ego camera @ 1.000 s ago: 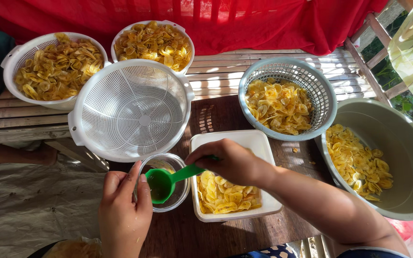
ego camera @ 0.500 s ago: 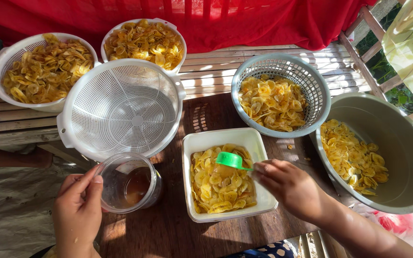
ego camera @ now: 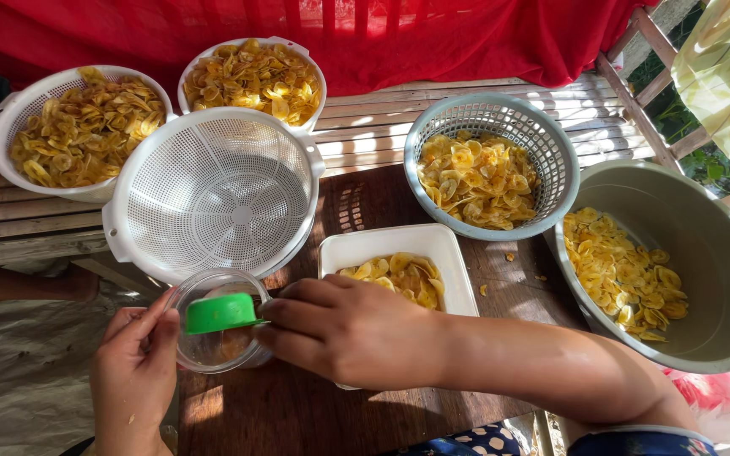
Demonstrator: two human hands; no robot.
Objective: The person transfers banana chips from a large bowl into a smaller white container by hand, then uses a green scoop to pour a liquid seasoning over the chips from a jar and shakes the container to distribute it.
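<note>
Right hand point(ego camera: 356, 331) clenched around the handle of a green spoon point(ego camera: 220, 313), its bowl held level over the mouth of a clear jar point(ego camera: 213, 325). Left hand point(ego camera: 133, 371) grasps the jar's near wall, thumb and fingers curled against the glass, holding it steady on the desk point(ego camera: 297, 414). A brownish-orange residue shows at the jar's bottom; whether the spoon carries any of it cannot be told.

Half a second earlier the spoon was out over the white tray point(ego camera: 386, 245) of yellow chips, with the jar held alone by the left hand; half a second before that it was dipped in the jar. The spoon has thus crossed back from tray to jar, which suggests a repeating cycle of scooping from the jar and spreading over the chips, now at the refill stage.

Just beyond the jar lies an empty white colander point(ego camera: 213, 194), overlapping the desk edge. Behind it, two white bowls point(ego camera: 10, 127) point(ego camera: 251, 46) of chips. To the right, a grey basket point(ego camera: 551, 152) and a large metal basin point(ego camera: 711, 279), both holding chips. A red cloth point(ego camera: 382, 34) hangs at the back.
</note>
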